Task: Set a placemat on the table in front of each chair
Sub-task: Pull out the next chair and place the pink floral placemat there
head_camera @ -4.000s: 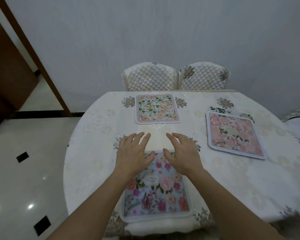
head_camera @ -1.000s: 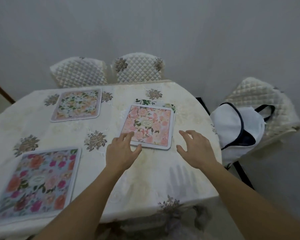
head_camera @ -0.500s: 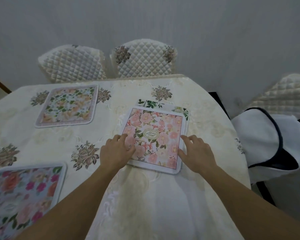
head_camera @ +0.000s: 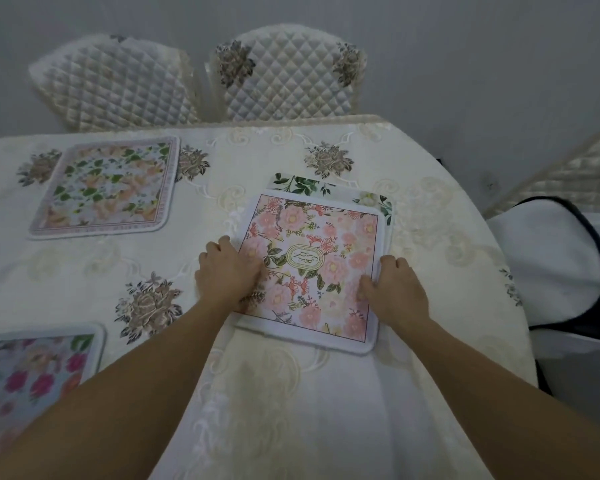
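Both hands have just closed on the pink placemat (head_camera: 312, 268): left hand (head_camera: 227, 275) grip clamped on its left edge, right hand (head_camera: 394, 292) opposite, ready to lift it off the green-leaf placemat (head_camera: 302, 185) beneath.

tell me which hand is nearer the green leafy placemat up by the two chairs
Left. The left hand lies below and right of the green leafy placemat; the right hand is farther right, across the pink placemat.
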Demonstrator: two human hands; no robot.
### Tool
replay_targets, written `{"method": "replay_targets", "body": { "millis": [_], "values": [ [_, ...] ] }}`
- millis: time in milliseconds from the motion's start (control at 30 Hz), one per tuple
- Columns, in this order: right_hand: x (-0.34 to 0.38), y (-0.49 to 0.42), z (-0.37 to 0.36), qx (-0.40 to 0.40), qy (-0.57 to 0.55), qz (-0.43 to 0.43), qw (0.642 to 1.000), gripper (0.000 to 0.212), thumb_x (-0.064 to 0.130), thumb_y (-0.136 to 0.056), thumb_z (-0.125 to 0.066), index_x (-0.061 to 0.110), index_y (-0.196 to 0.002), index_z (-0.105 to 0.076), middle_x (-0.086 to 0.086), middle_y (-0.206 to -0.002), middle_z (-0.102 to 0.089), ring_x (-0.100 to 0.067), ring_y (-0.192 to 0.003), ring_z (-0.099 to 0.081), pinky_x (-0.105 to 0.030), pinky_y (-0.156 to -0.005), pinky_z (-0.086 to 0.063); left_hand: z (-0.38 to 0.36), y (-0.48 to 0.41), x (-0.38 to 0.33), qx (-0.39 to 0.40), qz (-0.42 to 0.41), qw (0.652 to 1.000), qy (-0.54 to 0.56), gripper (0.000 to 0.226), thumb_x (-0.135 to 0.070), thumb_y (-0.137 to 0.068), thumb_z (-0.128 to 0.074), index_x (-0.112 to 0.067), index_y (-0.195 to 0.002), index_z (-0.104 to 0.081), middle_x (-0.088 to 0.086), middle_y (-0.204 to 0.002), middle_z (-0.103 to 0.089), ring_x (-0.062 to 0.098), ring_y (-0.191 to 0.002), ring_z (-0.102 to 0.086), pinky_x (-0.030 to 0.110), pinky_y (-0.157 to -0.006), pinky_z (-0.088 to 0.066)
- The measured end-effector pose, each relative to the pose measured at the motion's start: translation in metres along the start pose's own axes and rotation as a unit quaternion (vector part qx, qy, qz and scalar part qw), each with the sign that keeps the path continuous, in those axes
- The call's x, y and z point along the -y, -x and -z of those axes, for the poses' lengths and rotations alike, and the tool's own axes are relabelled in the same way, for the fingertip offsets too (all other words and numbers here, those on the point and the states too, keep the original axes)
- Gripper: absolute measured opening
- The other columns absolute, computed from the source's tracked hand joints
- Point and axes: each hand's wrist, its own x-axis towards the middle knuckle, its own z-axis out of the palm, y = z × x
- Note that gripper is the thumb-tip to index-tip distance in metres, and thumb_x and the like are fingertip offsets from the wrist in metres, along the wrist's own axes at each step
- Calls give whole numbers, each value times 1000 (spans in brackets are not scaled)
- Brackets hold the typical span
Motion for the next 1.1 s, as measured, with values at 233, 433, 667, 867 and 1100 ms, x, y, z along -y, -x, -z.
{"method": "replay_targets", "body": {
  "millis": [233,433,667,867,1100],
  "values": [
    [12,-12,-3,34,-230,-157,960,38,34,-93,-61,5,-113,-46,-8,-97,-56,-24,-79,-55,-33,-65,-43,7,-16,2,-27,-51,996,72,39,-29,-98,-53,-3,-126,-47,20,-122,-54,38,-105,-56,46,-82,-46],
    [24,-6,5,34,-325,-153,933,22,29,-100,-50,11,-111,-52,-6,-100,-59,-25,-88,-59,-36,-74,-48,24,-3,5,24,-34,985,170,11,-18,-103,-41,-7,-105,-43,7,-90,-56,22,-74,-52,33,-55,-36],
    [13,43,21,23,-361,-120,925,11,25,-100,-50,17,-107,-53,-3,-94,-61,-21,-80,-61,-33,-67,-50,37,62,27,19,-5,965,260,12,-18,-97,-46,-14,-108,-48,-4,-87,-54,16,-77,-53,29,-59,-40],
    [-9,116,25,38,-374,-139,916,15,23,-101,-48,17,-115,-51,0,-100,-62,-16,-84,-61,-32,-68,-50,31,146,53,4,12,950,312,18,-29,-103,-45,-14,-107,-52,-4,-90,-61,17,-83,-61,31,-64,-48],
    [-24,185,15,39,-366,-145,918,13,20,-102,-48,17,-115,-48,6,-92,-56,-3,-77,-53,-26,-62,-43,27,209,80,10,36,958,285,19,-28,-105,-43,-11,-105,-52,0,-84,-60,12,-73,-57,29,-58,-41]
  ]
}}
